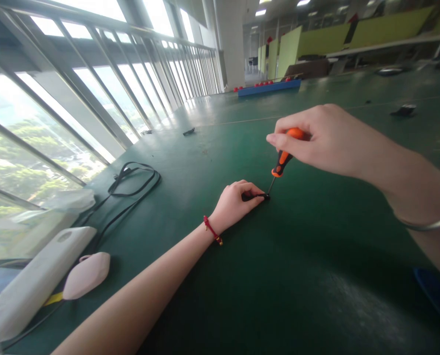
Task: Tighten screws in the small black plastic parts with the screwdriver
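Note:
My right hand [318, 140] is closed around the top of an orange and black screwdriver [283, 160], which stands almost upright with its tip down on a small black part [257, 196]. My left hand [236, 202] rests on the green table [279, 276] and pinches that black part, holding it flat. A red cord bracelet circles my left wrist and a silver bangle my right. Most of the black part is hidden under my left fingers.
A black cable [133, 180] loops at the left. A white power strip [31, 283] and a pink oval object [86, 273] lie at the near left. Small black pieces [189, 131] lie farther off. A blue tray [269, 88] with red items sits at the far end. Windows line the left side.

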A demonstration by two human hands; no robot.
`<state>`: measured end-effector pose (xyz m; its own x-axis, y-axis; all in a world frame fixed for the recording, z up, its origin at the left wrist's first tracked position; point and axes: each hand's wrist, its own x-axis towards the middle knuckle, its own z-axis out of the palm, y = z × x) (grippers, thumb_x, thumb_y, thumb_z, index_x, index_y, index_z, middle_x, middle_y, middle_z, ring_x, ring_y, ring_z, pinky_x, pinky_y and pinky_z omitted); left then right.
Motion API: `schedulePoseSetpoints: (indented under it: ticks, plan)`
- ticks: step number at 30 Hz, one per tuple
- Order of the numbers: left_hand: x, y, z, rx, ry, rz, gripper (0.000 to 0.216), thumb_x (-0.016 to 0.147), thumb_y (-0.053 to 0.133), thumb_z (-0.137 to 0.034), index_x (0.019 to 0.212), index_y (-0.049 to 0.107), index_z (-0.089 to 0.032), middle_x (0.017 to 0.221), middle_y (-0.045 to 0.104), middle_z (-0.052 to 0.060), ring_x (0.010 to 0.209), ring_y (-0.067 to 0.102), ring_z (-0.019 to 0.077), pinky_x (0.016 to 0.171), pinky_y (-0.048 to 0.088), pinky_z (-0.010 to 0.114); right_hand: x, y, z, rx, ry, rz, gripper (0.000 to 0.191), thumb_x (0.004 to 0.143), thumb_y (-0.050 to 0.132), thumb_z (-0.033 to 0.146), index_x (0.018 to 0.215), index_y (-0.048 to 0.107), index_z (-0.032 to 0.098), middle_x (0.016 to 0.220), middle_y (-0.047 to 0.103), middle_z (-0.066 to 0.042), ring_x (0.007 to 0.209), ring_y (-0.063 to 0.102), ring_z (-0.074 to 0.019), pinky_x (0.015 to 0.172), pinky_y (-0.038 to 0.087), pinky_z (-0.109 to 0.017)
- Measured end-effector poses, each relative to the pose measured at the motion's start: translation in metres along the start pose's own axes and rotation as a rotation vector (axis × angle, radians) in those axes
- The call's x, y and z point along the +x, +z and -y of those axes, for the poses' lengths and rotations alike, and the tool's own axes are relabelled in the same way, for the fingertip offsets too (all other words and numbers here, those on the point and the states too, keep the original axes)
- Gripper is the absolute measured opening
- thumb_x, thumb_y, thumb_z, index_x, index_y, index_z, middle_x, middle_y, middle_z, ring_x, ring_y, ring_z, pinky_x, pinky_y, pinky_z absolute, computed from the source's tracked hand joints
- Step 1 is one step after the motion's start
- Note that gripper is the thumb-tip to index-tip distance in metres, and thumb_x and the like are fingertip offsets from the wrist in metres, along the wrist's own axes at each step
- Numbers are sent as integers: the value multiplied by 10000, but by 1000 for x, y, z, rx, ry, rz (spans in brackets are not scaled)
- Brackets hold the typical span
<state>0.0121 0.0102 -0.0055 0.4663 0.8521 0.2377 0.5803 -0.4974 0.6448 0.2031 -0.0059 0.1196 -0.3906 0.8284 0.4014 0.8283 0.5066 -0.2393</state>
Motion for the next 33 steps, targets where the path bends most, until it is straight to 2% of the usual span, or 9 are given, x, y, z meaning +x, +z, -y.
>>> schedulePoseSetpoints:
  ticks: [4,9,12,14,18,21,27,31,33]
  plan:
    - [-1,0,0,6,14,-1,162,824,605,-259,920,722,-199,903,659,29,807,595,152,770,493,277,0,-1,1,5,20,7,91,764,552,304,794,586,226,592,524,19,501,389,-105,539,272,-291]
    - [-1,0,1,24,18,3,158,821,602,-253,914,719,-202,888,655,28,797,595,151,760,496,276,0,-1,0,-10,15,11,260,826,485,427,690,567,221,543,479,15,494,384,-113,539,265,-296]
    - [-1,1,1,38,7,4,153,804,618,-244,916,714,-204,888,654,28,801,596,155,762,502,281,0,-1,-1,2,23,15,99,775,541,321,778,583,231,599,528,20,517,415,-115,548,277,-294]
    - [-1,1,1,46,9,2,158,795,629,-237,928,709,-205,900,653,29,819,598,161,776,505,288,0,-1,-2,4,22,10,127,725,592,298,838,576,240,620,541,30,520,425,-113,547,285,-290]
    - [-1,1,1,62,22,2,160,806,619,-232,940,705,-211,916,651,31,839,596,167,796,505,297,0,0,-1,1,10,28,252,835,476,407,703,582,221,535,474,13,480,390,-110,527,269,-297]
    - [-1,1,2,65,29,4,160,813,615,-242,942,704,-214,916,650,26,838,591,166,804,501,300,0,0,0,13,9,11,98,757,561,302,821,593,236,587,525,25,494,402,-106,532,280,-289]
    - [-1,0,1,63,14,7,166,810,619,-246,946,706,-213,918,650,27,838,589,168,798,500,298,-1,-1,0,12,16,43,268,825,494,430,692,597,222,510,466,23,461,387,-102,534,270,-298]
    - [-1,0,0,60,18,12,170,818,613,-258,950,709,-209,921,650,32,844,588,170,806,498,300,-1,-1,0,19,16,16,157,713,593,278,864,582,238,565,509,45,486,388,-101,544,278,-288]
    - [-1,0,0,59,23,11,174,826,606,-258,957,710,-210,924,649,34,849,587,171,810,496,300,0,1,1,22,11,5,138,742,581,347,804,582,224,535,476,44,480,371,-97,534,267,-283]
